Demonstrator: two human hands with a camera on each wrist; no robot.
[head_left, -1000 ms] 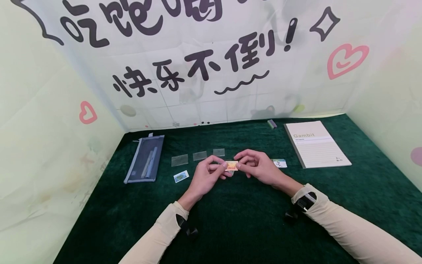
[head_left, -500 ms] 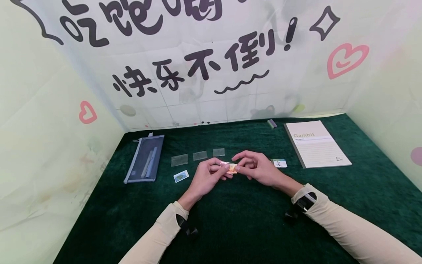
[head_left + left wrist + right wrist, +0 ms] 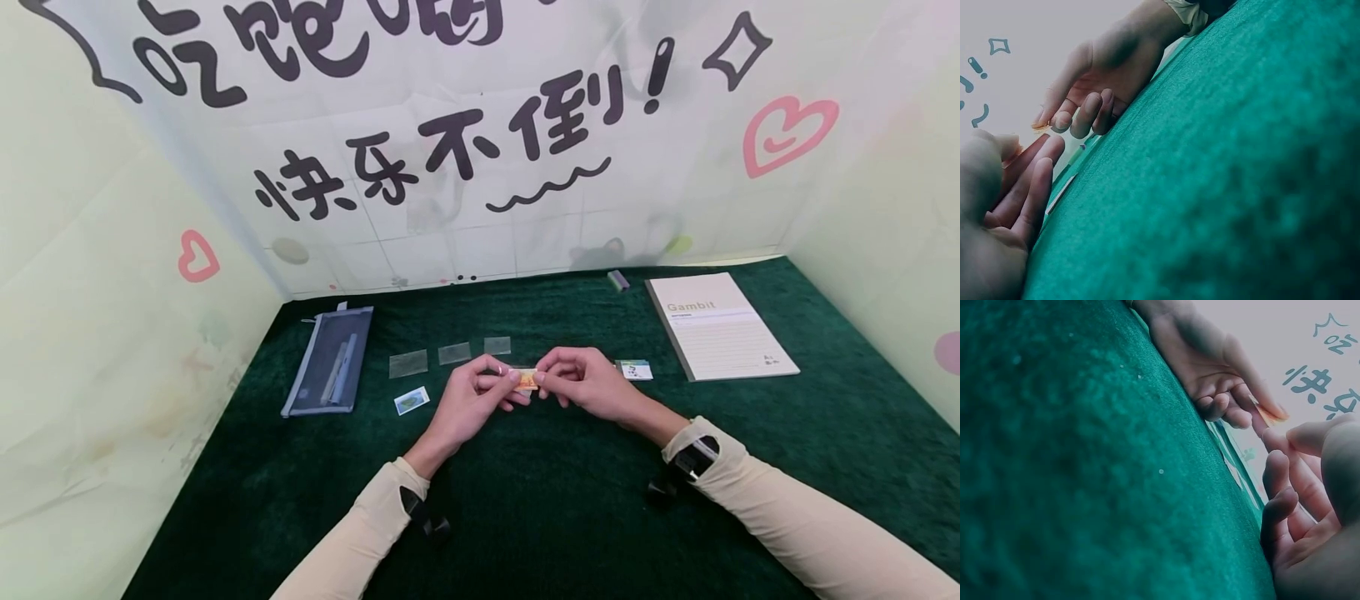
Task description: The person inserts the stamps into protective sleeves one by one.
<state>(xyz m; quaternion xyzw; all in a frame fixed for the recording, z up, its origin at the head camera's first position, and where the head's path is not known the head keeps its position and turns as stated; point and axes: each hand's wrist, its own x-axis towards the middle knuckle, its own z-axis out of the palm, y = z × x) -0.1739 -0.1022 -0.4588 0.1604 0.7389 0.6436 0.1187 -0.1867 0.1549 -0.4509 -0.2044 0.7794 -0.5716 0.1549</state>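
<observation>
"One zip pouch (image 3: 327,361) sits farthest left on my tabletop (image 3: 510,517), then a small blue card (image 3: 412,401), with three clear pieces (image 3: 408,364) just beyond it."

"And the middle?"

"My feed shows the left hand (image 3: 467,400) in a tight pinch on an orange card (image 3: 527,380), held up between both thumbs. The right hand (image 3: 592,387) pinches its other end, thumb and index finger nearly together."

"What's changed?"

"That right index finger was lifted half a second ago; now it's lowered to the card. I'd judge that steadies it for fine fingerwork. Farther right lie a white card (image 3: 634,370) and a notebook (image 3: 722,327)."
</observation>
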